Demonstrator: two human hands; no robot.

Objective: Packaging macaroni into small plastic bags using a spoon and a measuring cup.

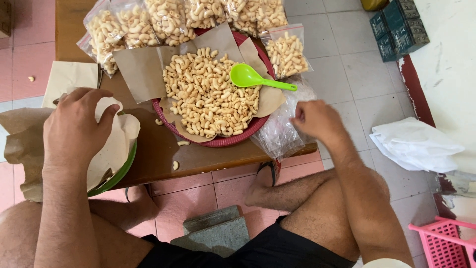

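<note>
- head view: the red basket (218,141), lined with brown paper and heaped with pale macaroni snacks (210,94), sits mid-table; a green spoon (258,79) lies on its right side.
- the right hand (317,121), just right of the basket, pinches closed on a stack of clear plastic bags (280,134); these look thin, light and slippery, best taken by 1 open edge.
- the left hand (74,129), left of the basket, rests with curled fingers on brown paper in a green bowl (116,173); no firm grip shows.
- filled bags (148,22) lie behind the basket.
</note>
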